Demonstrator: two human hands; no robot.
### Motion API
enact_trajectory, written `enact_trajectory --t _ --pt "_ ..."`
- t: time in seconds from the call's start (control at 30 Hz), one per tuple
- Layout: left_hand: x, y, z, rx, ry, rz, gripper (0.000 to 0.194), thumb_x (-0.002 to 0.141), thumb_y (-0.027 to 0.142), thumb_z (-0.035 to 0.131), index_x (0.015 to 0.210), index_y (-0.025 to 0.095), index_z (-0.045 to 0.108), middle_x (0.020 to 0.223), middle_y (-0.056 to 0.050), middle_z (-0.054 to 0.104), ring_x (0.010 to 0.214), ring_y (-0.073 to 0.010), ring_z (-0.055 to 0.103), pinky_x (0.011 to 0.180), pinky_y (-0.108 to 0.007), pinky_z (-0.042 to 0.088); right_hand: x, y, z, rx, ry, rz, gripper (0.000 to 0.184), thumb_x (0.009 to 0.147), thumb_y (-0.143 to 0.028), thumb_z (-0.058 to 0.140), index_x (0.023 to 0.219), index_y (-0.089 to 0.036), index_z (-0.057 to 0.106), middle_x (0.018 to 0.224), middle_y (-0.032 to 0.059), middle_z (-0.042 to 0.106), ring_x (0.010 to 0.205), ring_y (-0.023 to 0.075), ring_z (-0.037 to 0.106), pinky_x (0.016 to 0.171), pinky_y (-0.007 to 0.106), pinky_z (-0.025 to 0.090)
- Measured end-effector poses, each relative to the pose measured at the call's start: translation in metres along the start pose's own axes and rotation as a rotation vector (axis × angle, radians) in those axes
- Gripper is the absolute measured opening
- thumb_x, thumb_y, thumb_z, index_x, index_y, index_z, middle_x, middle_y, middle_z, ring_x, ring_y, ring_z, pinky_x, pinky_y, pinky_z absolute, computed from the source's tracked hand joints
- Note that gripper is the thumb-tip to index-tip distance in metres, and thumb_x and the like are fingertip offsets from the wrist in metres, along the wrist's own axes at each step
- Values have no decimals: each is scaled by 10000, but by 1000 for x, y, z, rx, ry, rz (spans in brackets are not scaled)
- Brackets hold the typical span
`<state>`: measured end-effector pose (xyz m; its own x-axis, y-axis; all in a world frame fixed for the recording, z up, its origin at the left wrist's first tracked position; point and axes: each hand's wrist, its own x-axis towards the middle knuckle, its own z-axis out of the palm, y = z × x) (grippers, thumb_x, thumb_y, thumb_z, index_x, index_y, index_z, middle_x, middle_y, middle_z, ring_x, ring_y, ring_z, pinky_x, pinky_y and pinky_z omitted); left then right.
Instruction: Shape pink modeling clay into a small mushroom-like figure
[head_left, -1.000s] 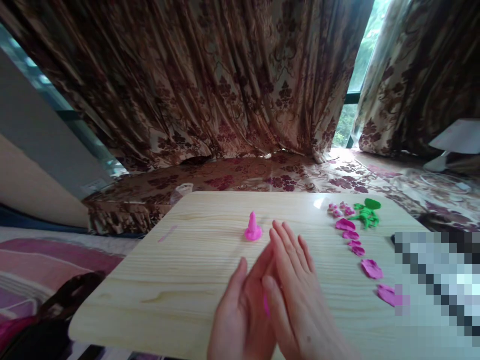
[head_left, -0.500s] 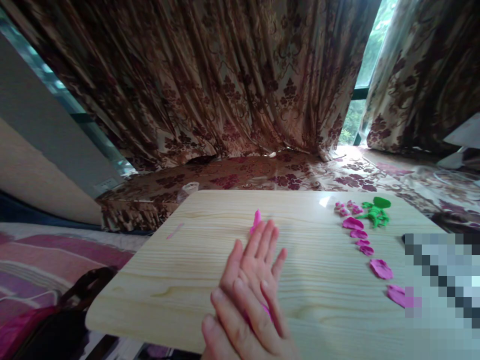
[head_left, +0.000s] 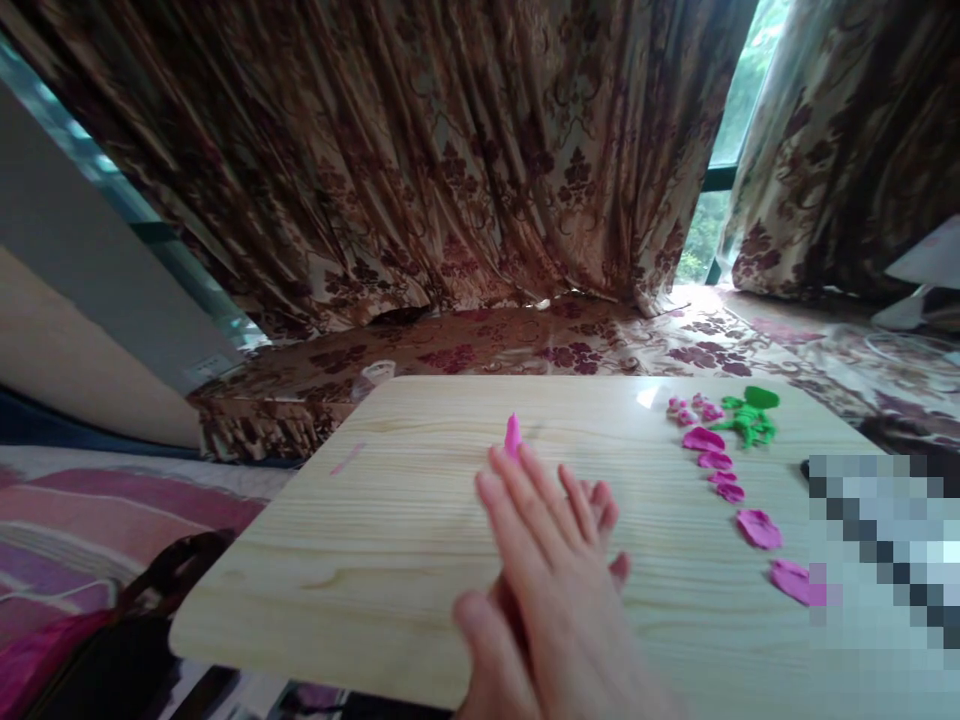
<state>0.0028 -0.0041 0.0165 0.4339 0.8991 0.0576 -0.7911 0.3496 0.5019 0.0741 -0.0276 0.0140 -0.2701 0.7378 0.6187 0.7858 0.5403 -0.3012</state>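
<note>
My right hand (head_left: 562, 570) lies palm down across my left hand (head_left: 606, 505), its fingers stretched forward. Only some fingertips of the left hand show past the right side of the upper hand; its palm is hidden. The two palms press together. Pink modelling clay showed between them a moment ago and is now covered. Just beyond my right fingertips, a pointed pink clay piece (head_left: 513, 432) stands or lies on the wooden table (head_left: 375, 560); its lower end is partly covered.
At the right lie several flat pink clay pieces (head_left: 759, 529), pink-and-white clay bits (head_left: 682, 411) and a green clay shape (head_left: 750, 424). A blurred-out object (head_left: 885, 560) sits at the right edge. A clear cup (head_left: 375, 374) is behind the table's far left corner.
My right hand has slid forward over the left palm, from its heel to its fingers. The pink clay between them has gone out of sight.
</note>
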Motion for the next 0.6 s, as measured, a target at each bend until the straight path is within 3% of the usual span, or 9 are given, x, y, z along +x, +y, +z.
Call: enact_trajectory --t 0.07,0.1,0.13,0.17,0.27,0.4,0.5,0.53,0.6 --pt "-3 1 -2 -27 -11 -8 474 939 411 288 1361 283 462 1499 29 341 1431 -198 69 1159 -377 81 1 5 -2 -39 20 122 655 869 -218 443 1464 -91 200 1526 105 233 1417 286 153 1110 551 263" --pt "-3 5 -3 -30 -17 -5 474 946 397 277 1361 264 465 1500 15 341 1431 -194 78 1160 -376 77 -2 6 0 -54 -1 76 645 864 -196 441 1459 -90 216 1522 106 243 1413 281 178 1108 539 278" --pt "-2 10 -4 -34 -4 0 481 956 378 252 1374 241 446 1510 -1 320 1431 -190 80 1160 -383 67 -6 5 3 -59 -24 -26 631 862 -189 452 1454 -120 247 1508 83 289 1406 259 212 1107 498 309" --pt "-1 13 -5 -40 9 43 493 961 382 230 1392 234 416 1520 -6 297 1431 -183 78 1160 -383 58 -10 2 7 -56 86 -126 601 856 -159 442 1439 -177 299 1464 41 386 1389 218 274 1107 458 330" --pt "3 9 -6 -34 -35 64 490 944 422 264 1403 295 384 1514 26 308 1430 -166 76 1160 -389 65 -10 -5 7 -47 109 -171 628 844 -114 453 1404 -368 329 1457 -91 383 1394 176 262 1128 444 309" --pt "0 0 -2 -60 -44 7 483 931 390 325 1407 320 373 1502 32 335 1427 -190 105 1162 -385 77 1 5 -7 -14 -23 91 643 851 -228 465 1451 -125 258 1531 86 224 1413 294 172 1105 558 275" --pt "-2 18 -2 -101 6 -32 517 959 396 228 1434 224 333 1503 -30 335 1422 -182 147 1164 -375 87 -8 3 5 -43 27 -99 540 867 -186 446 1397 -117 370 1465 91 384 1392 256 259 1096 491 331" --pt "-2 23 -2 -96 15 12 522 959 409 222 1442 230 312 1510 -23 319 1421 -180 150 1162 -381 104 -11 -2 11 -41 132 -167 485 868 -170 456 1352 -174 442 1403 47 484 1375 214 309 1103 438 342" --pt "-1 24 -3 -58 6 44 519 950 433 241 1439 274 310 1517 13 303 1425 -170 128 1159 -378 128 -13 -11 18 -23 174 -146 446 872 -159 472 1298 -287 499 1367 -50 523 1375 153 306 1121 367 331"
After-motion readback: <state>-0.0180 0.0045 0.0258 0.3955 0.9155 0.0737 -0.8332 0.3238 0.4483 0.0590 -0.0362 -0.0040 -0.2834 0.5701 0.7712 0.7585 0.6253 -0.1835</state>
